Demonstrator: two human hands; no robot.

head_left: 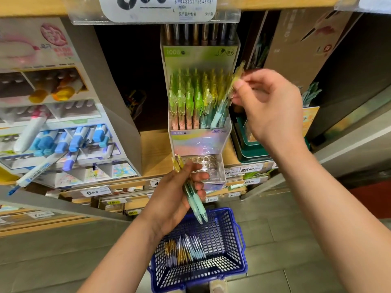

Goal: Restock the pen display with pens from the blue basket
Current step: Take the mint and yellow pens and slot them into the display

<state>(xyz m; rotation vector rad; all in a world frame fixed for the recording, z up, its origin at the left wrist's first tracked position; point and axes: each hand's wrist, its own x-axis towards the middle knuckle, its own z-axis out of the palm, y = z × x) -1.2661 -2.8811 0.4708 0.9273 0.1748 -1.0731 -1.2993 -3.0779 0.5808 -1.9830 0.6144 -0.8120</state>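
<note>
The pen display (pixel 200 142) stands on the shelf at centre, its upper tier packed with green and yellow-capped pens (pixel 190 96). The clear lower tier with round holes (pixel 209 163) holds no pens. My right hand (pixel 266 106) pinches a yellow-capped pen (pixel 236 81) at the display's right edge, its mint tip angled down into the rack. My left hand (pixel 179 191) grips two mint pens (pixel 195 204) in front of the lower tier. The blue basket (pixel 237 265) sits on the floor below, with several pens (pixel 186 249) lying in it.
A marker display (pixel 63 132) with blue and yellow markers fills the shelf at left. Brown boxes (pixel 300 51) and green tins (pixel 251 144) stand to the right. Price tags line the shelf edge (pixel 95 192). A shelf edge with a big label (pixel 156 9) hangs overhead.
</note>
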